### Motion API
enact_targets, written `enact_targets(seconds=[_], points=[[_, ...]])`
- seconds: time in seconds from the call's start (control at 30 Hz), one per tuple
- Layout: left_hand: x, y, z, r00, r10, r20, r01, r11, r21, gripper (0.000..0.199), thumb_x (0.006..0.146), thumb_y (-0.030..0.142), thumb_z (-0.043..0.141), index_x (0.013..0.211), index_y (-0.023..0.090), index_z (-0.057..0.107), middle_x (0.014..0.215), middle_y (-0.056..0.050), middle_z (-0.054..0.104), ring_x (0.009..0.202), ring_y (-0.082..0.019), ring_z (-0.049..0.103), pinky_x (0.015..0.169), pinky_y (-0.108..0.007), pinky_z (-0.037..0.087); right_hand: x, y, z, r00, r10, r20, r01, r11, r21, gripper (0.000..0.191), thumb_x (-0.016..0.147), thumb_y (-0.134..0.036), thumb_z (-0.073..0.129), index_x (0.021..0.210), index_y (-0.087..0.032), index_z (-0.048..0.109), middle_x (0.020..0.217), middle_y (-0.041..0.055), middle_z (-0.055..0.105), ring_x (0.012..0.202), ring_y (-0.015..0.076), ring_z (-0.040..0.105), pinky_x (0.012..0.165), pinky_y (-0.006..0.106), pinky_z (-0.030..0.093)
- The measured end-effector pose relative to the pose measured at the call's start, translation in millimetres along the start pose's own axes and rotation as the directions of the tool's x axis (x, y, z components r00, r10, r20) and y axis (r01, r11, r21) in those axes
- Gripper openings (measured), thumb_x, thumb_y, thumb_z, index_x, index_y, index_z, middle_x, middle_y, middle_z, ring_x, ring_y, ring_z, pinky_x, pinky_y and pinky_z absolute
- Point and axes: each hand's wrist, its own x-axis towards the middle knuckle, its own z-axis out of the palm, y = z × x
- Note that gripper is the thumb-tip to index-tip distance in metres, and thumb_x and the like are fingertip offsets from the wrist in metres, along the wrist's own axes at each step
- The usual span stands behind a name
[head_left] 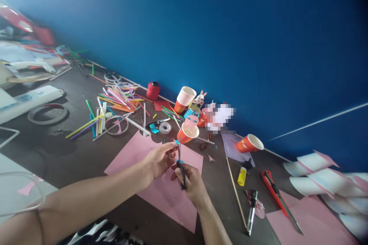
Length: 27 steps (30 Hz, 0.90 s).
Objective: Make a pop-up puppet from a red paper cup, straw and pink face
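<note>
My left hand pinches a small blue paper piece between thumb and fingertips. My right hand is closed around the black handles of a pair of scissors, whose blades point up beside the blue piece. Another bit of blue shows near the scissors' pivot. Both hands are over a pink paper sheet lying on the dark table. Just beyond the blade tips stands an orange and white paper cup with a pink cut-out face on its rim.
Colourful straws, a red thread spool and a tape roll lie at the back left. Stacked cups stand by the blue wall. On the right are a tipped cup, a yellow bottle, a marker and a red cutter.
</note>
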Motion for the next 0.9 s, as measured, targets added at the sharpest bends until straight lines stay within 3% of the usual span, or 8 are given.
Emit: enact_targets(seconds=[0.27, 0.9], points=[[4.8, -4.4, -8.5, 0.998, -0.026, 0.060, 0.025, 0.999, 0.020, 0.010, 0.071, 0.021, 0.061, 0.069, 0.013, 0.055, 0.050, 0.002, 0.052, 0.039, -0.006, 0.050, 0.040, -0.016, 0.042, 4.5, 4.5, 4.4, 0.999, 0.001, -0.037, -0.002, 1.000, -0.014, 0.035, 0.075, -0.044, 0.055, 0.063, -0.011, 0.060, 0.050, -0.0003, 0.051, 0.038, 0.0056, 0.037, 0.037, 0.018, 0.027], [0.7, -3.5, -4.0, 0.998, -0.057, -0.022, 0.057, 0.998, 0.015, 0.013, 0.071, 0.023, 0.062, 0.068, 0.013, 0.055, 0.051, 0.002, 0.054, 0.039, -0.006, 0.050, 0.041, -0.016, 0.042, 7.4, 5.7, 7.9, 0.996, -0.009, -0.086, 0.004, 0.998, -0.064, 0.030, 0.073, -0.040, 0.057, 0.061, -0.013, 0.055, 0.049, -0.0008, 0.052, 0.038, 0.0060, 0.037, 0.036, 0.018, 0.027]])
